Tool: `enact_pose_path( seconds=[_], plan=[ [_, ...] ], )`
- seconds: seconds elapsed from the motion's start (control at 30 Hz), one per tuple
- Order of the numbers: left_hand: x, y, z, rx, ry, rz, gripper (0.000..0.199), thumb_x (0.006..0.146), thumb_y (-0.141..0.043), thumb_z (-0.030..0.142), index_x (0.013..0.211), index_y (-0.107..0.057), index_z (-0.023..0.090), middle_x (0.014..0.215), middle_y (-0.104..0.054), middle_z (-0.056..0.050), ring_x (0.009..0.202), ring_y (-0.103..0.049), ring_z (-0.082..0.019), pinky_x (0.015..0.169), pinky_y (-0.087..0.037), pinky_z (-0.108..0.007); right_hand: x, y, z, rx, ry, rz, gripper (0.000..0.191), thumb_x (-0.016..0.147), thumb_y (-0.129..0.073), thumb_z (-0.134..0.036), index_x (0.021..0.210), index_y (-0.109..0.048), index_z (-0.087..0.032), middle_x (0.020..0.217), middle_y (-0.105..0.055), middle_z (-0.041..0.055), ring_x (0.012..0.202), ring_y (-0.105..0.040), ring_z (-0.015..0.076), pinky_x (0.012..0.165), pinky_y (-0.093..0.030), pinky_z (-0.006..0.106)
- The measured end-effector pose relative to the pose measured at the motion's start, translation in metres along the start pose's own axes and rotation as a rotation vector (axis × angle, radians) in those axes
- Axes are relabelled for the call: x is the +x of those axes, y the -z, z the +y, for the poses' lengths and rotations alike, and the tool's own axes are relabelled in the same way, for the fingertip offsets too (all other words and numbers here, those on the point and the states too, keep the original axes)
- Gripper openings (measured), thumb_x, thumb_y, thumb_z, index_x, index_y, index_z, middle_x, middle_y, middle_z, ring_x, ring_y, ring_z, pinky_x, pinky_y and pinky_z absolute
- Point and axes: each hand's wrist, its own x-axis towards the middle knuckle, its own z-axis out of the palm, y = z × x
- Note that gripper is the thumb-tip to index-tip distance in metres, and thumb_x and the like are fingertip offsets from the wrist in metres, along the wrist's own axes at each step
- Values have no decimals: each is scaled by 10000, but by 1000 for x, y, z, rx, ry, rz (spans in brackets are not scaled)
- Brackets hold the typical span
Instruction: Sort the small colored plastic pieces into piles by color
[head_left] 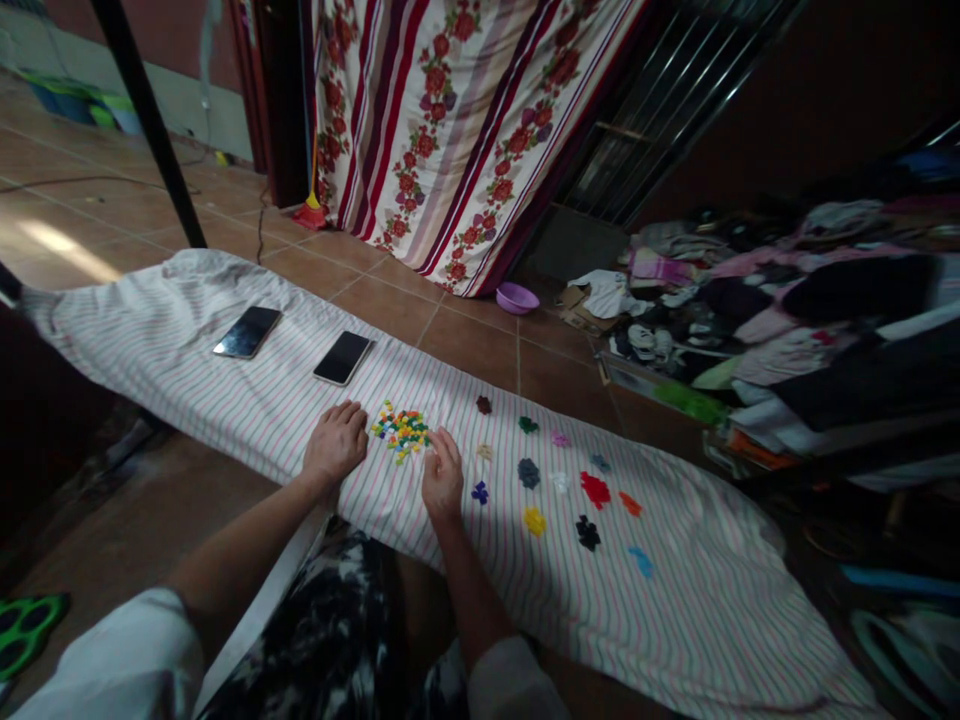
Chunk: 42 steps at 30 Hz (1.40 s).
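Observation:
Small mixed-colour pieces (401,432) lie in a loose pile on the striped cloth. Just left of them my left hand (337,440) rests on the cloth, its fingers curled together; whether anything is under them is hidden. At the pile's right edge is my right hand (443,472), fingers bent toward the pieces, too small to tell what they hold. Sorted by colour, several little heaps spread to the right, among them red (595,489), yellow (534,521), black (587,533), dark grey (528,473), dark blue (480,492), brown (484,404) and light blue (641,561).
Two phones, one farther left (249,332) and one nearer the pile (343,358), lie on the striped cloth (697,620). Beyond it are a floral curtain (450,120), a purple basin (517,298) and heaped clothes (787,310) at the right.

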Motion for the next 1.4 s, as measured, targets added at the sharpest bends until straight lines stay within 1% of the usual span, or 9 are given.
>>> enact_pose_path(
  seconds=[0.07,0.17,0.33,0.43,0.8,0.9,1.03,1.23,1.4],
  plan=[
    [1,1,0,4,-1,-4,311,858,-443,200,1082,-658,180,1273,-635,-125,1259,-527,-272,1070,-417,-455,6,-1,3,-8,-73,4,413,884,-389,-207,1188,-666,-165,1296,-582,156,1226,-545,245,1052,-449,419],
    [2,2,1,17,-8,-3,295,853,-451,192,1070,-650,182,1259,-638,-122,1239,-538,-274,1059,-422,-454,23,-1,6,-88,-134,-61,409,864,-435,-205,1201,-661,-154,1115,-633,155,1050,-618,252,981,-480,409],
    [3,3,3,29,-6,-8,279,847,-461,193,1061,-639,182,1255,-637,-118,1225,-541,-283,1041,-430,-452,53,2,9,-205,-91,-155,319,836,-503,-168,1053,-727,-234,902,-642,72,864,-622,198,843,-490,301],
    [3,3,3,21,7,-16,282,839,-465,191,1063,-638,187,1264,-631,-116,1237,-533,-282,1050,-424,-455,61,4,9,-249,-90,-203,272,835,-514,-171,949,-750,-243,863,-640,55,806,-617,181,780,-479,273],
    [2,4,4,30,8,-22,280,841,-449,195,1050,-635,191,1264,-631,-117,1229,-537,-277,1043,-419,-450,52,3,19,-19,-200,-152,221,845,-546,-368,924,-710,-243,908,-686,13,828,-640,161,794,-511,283],
    [2,4,4,36,-2,-17,283,840,-455,194,1055,-639,184,1259,-635,-124,1224,-543,-286,1034,-425,-458,49,1,24,124,-288,-195,287,872,-481,-413,1002,-675,-246,918,-694,2,783,-655,151,686,-530,263],
    [1,3,3,22,-5,-3,286,836,-460,193,1052,-647,187,1239,-643,-131,1196,-561,-288,1013,-439,-469,47,0,28,294,-367,-215,283,863,-457,-373,1034,-632,-232,907,-700,5,724,-664,136,596,-527,234],
    [2,2,3,45,-14,20,277,836,-454,189,1038,-643,203,1223,-652,-115,1178,-574,-269,1008,-439,-442,44,0,26,220,-334,-164,237,850,-458,-294,990,-642,-241,828,-704,-16,679,-670,128,624,-544,244],
    [1,1,1,63,-59,51,282,845,-433,174,1046,-629,203,1216,-654,-116,1179,-579,-256,1004,-444,-424,43,4,16,180,-367,-113,222,857,-468,-253,973,-656,-241,785,-711,-25,657,-676,130,630,-536,240]
  ],
)
